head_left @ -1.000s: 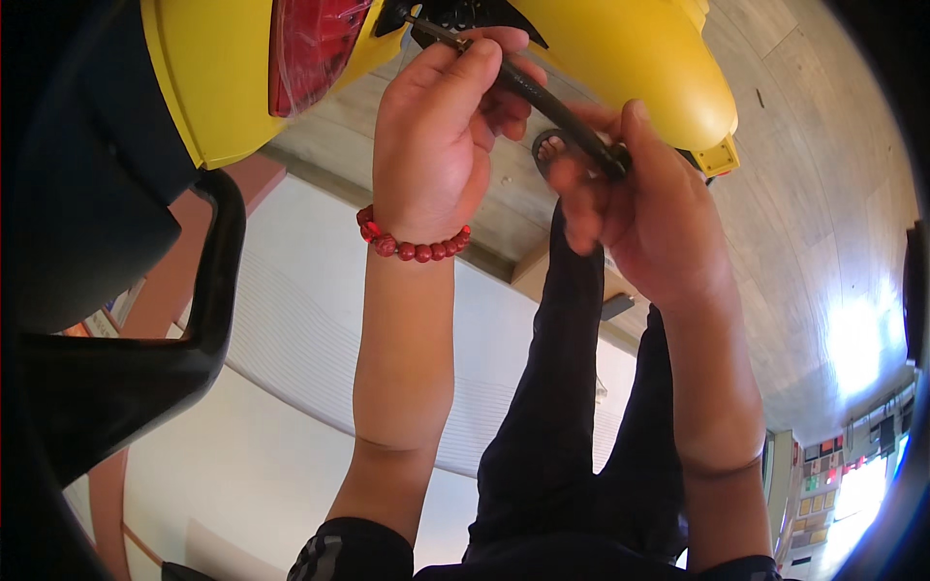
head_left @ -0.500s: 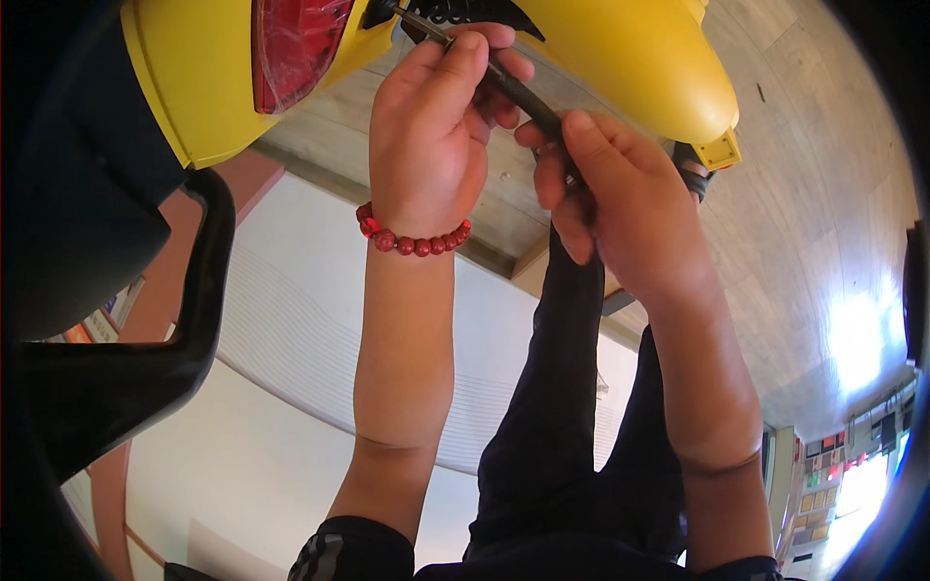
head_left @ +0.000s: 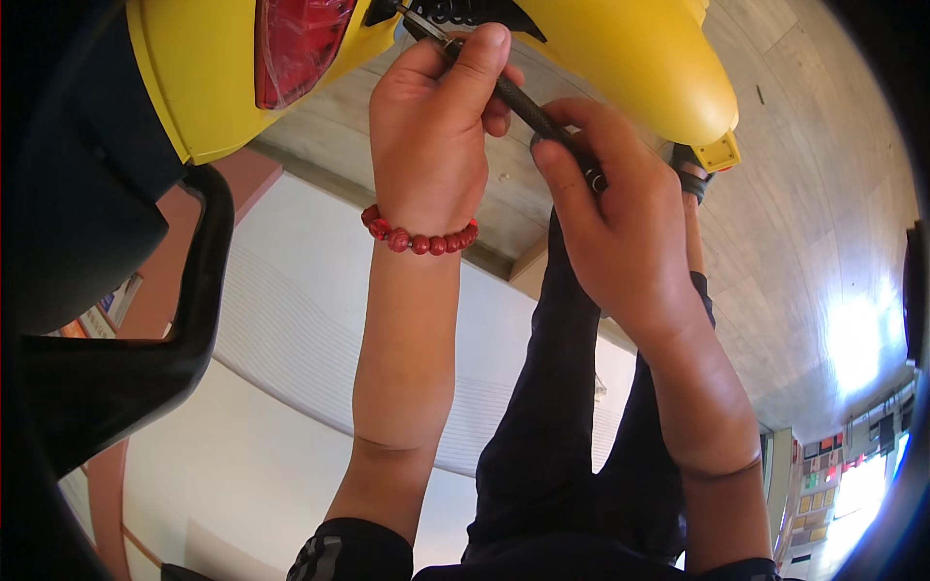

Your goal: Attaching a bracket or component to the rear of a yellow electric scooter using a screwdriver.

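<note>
A long screwdriver with a black knurled handle [head_left: 528, 107] and a thin metal shaft slants from upper left to lower right. Its tip reaches a dark recess between the yellow scooter's tail panel [head_left: 184, 87] and its yellow rear mudguard [head_left: 639, 58]. My left hand [head_left: 431, 136], with a red beaded bracelet at the wrist, is closed around the front of the handle, thumb on top. Around the handle's rear end are the thumb and fingers of my right hand [head_left: 625, 213]. Left of the recess sits a red tail light [head_left: 302, 48] with clear film on it.
A black grab rail [head_left: 208, 261] curves out below the tail panel at the left, beside a dark seat [head_left: 77, 194]. My legs in black trousers [head_left: 538, 407] show beneath my hands. Grey plank flooring [head_left: 794, 213] spreads at the right. A white ridged surface [head_left: 291, 290] lies lower left.
My right hand has shifted its grip on the handle, its wrist and fingers turned, and more of the knurled part shows between the hands. My left hand stays nearly in place.
</note>
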The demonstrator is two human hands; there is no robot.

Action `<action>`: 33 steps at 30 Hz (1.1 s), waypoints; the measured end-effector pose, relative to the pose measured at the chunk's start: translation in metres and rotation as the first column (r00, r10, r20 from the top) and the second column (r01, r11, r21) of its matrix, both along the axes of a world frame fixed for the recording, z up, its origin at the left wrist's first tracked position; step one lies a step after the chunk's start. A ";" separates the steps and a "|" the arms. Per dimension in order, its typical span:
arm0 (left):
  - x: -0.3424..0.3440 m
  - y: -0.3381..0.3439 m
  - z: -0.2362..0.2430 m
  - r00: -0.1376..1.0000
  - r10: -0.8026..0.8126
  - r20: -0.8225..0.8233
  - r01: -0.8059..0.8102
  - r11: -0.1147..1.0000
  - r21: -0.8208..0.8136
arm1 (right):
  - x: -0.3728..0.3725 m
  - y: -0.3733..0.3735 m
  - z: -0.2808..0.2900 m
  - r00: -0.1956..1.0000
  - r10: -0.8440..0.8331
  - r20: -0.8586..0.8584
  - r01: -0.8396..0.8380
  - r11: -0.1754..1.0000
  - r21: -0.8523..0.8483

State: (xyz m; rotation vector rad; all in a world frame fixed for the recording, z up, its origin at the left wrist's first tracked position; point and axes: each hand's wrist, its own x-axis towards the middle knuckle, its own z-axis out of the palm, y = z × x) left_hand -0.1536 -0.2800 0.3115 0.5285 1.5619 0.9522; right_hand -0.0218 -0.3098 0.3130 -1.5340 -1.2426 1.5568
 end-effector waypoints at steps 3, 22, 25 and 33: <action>-0.002 0.001 0.003 0.999 0.046 0.004 -0.046 0.999 0.027 | 0.001 0.005 -0.013 0.992 0.024 -0.125 -0.042 0.989 -0.143; -0.004 -0.003 0.000 0.990 0.012 0.141 -0.016 0.999 0.032 | 0.007 0.017 -0.012 0.891 -0.043 -0.452 -0.252 0.781 -0.572; -0.005 -0.002 0.000 0.987 0.008 0.162 -0.016 0.999 0.050 | 0.016 0.023 -0.018 0.418 -0.545 -0.727 -0.530 0.503 -0.682; -0.003 -0.001 0.001 0.988 0.044 0.151 -0.050 0.998 0.040 | -0.013 0.004 -0.010 0.993 0.043 0.111 -0.054 0.994 0.099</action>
